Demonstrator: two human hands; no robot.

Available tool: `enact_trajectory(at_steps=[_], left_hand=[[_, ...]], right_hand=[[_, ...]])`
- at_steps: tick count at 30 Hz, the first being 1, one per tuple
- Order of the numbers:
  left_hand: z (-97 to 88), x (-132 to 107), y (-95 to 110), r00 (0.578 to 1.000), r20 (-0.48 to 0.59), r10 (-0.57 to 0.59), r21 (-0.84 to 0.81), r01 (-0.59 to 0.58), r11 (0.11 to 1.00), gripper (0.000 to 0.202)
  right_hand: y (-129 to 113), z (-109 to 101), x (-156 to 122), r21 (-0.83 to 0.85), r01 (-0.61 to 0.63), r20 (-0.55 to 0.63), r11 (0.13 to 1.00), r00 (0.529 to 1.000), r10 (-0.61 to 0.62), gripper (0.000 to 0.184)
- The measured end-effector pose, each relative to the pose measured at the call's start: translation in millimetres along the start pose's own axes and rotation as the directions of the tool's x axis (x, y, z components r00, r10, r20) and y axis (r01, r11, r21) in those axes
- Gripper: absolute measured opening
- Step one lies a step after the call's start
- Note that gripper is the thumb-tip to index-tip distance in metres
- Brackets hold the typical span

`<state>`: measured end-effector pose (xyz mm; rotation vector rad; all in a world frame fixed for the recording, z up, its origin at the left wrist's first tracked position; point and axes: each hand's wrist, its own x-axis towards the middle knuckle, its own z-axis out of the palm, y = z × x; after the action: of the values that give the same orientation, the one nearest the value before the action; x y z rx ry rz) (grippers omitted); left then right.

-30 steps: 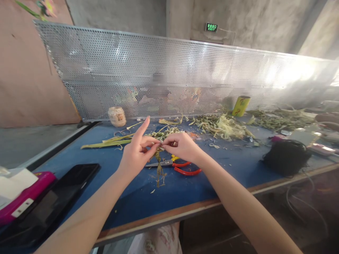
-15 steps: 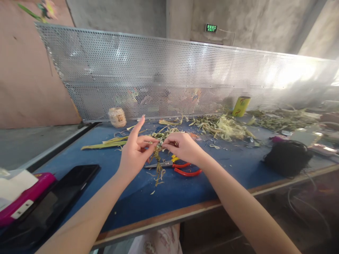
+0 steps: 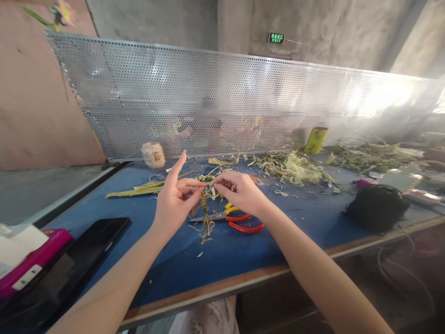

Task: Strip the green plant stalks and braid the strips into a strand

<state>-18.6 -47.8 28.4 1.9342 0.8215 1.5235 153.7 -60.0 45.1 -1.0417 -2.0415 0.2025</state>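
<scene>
My left hand pinches the top of a narrow, twisted or braided strip of dried plant fibre, its index finger pointing up. The strip hangs below the fingertips and ends in loose frayed strands. Close on its right, my right hand is closed in a pinch, thumb against fingers. What lies between those fingers is too small to make out. Behind the strip, scissors with red handles lie on the blue table, blades toward the left. A yellow piece shows at their handles.
Long pale-green leaf strips lie left of my hands. A roll of pale cord, shredded husks and a yellow can stand or lie toward the perforated metal screen. A black phone is at left, a black bundle at right.
Both hands have shifted very slightly, the left a little to the left with the strip's hanging end. The right fingers have changed their pinch a little. The scissors lie unmoved.
</scene>
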Motion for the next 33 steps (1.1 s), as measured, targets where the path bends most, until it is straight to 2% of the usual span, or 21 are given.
enact_trajectory(at_steps=[8, 18, 25, 33], left_hand=[[2.0, -1.0, -0.1, 0.998, 0.062, -0.006, 0.045, 0.004, 0.999, 0.079], [1.5, -2.7, 1.8, 0.998, 0.067, 0.01, 0.06, -0.014, 0.998, 0.081], [2.2, -2.1, 5.0, 0.999, 0.028, 0.038, 0.057, -0.039, 0.998, 0.079], [1.8, -1.8, 5.1, 0.999, 0.026, 0.019, -0.015, -0.019, 1.0, 0.077]], right_hand=[[3.0, 4.9, 0.1, -0.053, 0.028, 0.066, 0.998, 0.998, -0.025, 0.009], [-2.1, 3.0, -0.2, -0.091, 0.008, 0.077, 0.996, 0.997, -0.001, 0.011], [-0.5, 6.2, -0.8, -0.088, 0.031, 0.106, 0.996, 0.994, -0.022, 0.012], [-1.4, 5.7, -1.0, -0.057, 0.029, 0.167, 0.998, 0.986, -0.019, 0.014]])
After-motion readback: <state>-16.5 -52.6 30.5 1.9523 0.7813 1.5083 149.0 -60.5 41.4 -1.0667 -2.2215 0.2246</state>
